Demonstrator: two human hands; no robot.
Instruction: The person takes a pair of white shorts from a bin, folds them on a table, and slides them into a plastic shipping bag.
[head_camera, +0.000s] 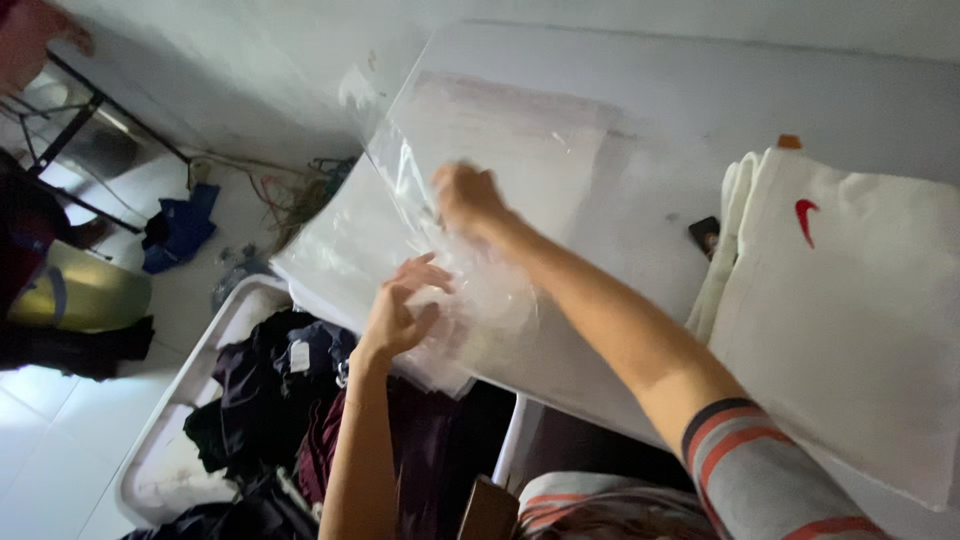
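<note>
My right hand (466, 198) is closed on a clear plastic bag (470, 290) and lifts its edge off a stack of clear plastic bags (500, 140) lying on the white table (700, 90). My left hand (400, 305) has its fingers spread and touches the crumpled lower part of the same bag near the table's front edge. The bag is see-through and glossy, and it bunches between both hands.
A folded white garment (850, 300) with a small red mark lies at the right of the table, a small dark object (704, 235) beside it. Below the table a white bin (190, 400) holds dark clothes. Blue cloth (180, 228) and cables lie on the floor.
</note>
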